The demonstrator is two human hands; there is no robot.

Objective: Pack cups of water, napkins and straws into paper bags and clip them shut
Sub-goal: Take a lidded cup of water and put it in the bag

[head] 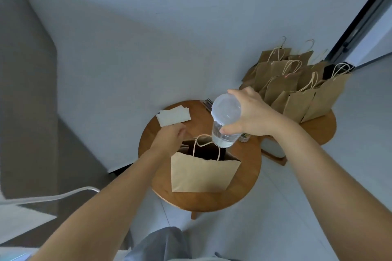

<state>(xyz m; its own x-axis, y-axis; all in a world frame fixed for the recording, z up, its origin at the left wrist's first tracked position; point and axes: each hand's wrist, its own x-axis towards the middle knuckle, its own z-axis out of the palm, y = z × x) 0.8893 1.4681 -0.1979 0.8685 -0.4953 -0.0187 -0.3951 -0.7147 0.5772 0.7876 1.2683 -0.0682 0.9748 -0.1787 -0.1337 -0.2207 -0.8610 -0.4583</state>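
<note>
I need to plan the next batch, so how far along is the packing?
Done, by the look of it: a cluster of bags stands at the back. In hand: the right hand holds a cup of water over the open bag, whose edge the left hand holds. Left: napkins lie on the table; this bag is unclipped.
</note>
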